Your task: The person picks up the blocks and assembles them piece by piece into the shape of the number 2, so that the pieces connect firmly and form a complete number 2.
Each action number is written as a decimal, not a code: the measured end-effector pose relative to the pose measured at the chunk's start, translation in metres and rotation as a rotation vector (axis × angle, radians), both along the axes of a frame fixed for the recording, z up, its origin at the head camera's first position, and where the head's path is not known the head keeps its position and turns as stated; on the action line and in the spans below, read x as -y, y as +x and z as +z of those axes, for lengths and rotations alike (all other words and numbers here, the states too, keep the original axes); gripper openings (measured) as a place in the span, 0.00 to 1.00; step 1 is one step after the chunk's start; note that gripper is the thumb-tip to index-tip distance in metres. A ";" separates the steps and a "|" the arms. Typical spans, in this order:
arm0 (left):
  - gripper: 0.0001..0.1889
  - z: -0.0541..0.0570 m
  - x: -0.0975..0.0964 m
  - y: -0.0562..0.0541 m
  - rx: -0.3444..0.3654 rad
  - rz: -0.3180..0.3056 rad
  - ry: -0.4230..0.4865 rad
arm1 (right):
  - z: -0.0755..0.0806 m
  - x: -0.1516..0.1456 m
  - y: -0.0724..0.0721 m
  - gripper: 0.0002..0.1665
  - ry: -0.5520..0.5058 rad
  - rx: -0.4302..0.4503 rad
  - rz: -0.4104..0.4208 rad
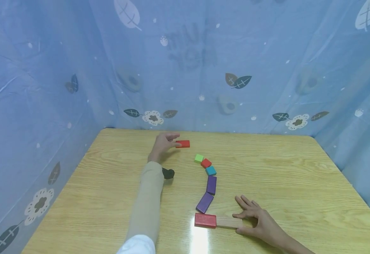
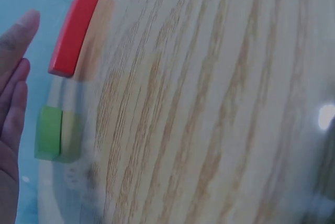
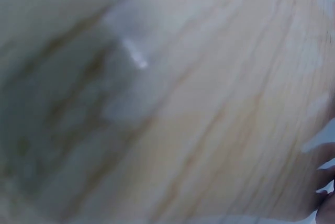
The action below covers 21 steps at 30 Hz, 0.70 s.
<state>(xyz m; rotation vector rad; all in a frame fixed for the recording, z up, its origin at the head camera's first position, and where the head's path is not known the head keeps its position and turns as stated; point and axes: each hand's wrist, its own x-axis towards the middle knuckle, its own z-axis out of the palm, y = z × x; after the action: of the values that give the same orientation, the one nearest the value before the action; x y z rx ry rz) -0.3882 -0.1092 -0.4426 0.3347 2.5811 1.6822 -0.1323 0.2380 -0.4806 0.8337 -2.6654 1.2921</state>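
My left hand is at the far side of the table by a red block, its thumb overlapping the block's left end in the head view. In the left wrist view its fingers are straight, with a gap between them and the red block. Near the front, my right hand pinches the right end of a plain wooden block between thumb and fingers. That block's left end meets a larger red block. Only fingertips show at the right wrist view's edge.
A curved row runs back from the larger red block: two purple blocks, a blue cube, a small red cube and a green cube. A black device sticks out by the left wrist. Blue patterned curtains surround the table.
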 end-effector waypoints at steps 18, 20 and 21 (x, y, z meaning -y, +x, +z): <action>0.25 0.001 -0.011 -0.012 -0.039 -0.028 -0.295 | -0.001 0.000 -0.001 0.19 -0.005 -0.036 -0.002; 0.23 0.000 -0.013 -0.013 -0.056 -0.028 -0.330 | -0.002 0.000 -0.001 0.19 -0.005 -0.037 -0.001; 0.22 0.000 -0.014 -0.013 -0.050 -0.019 -0.324 | -0.002 -0.001 -0.001 0.19 -0.005 -0.037 0.000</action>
<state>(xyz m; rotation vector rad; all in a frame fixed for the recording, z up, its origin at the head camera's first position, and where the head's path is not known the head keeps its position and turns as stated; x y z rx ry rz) -0.4014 -0.0951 -0.4426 0.3850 2.8132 1.2336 -0.1331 0.2387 -0.4829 0.8483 -2.6328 1.2692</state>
